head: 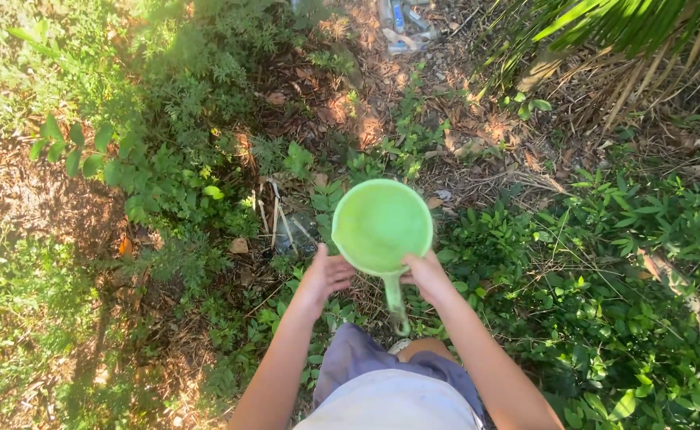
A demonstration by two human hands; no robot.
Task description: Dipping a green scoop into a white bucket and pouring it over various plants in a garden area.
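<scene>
Holding a light green plastic scoop (382, 225) with both hands, the person stands over a patch of ground covered with weeds and dry leaves. The scoop is a round bowl with a straight handle (396, 304); the handle points back toward the person's body and the open bowl faces up toward the camera. No contents are visible inside the bowl.

The left hand (327, 276) is closed on the lower left rim of the bowl, fingers curled against its edge. The right hand (425, 273) grips the lower right rim, just beside the point where the handle joins the bowl. Both forearms extend forward from the bottom of the view.

The scoop is held in the air at about waist level, above low green plants (597, 279). Dry brown leaves (350, 111) cover the soil beyond it. Discarded plastic bottles (401, 24) lie at the top edge, well apart from the scoop. Grey shorts (358, 358) show below the handle.
</scene>
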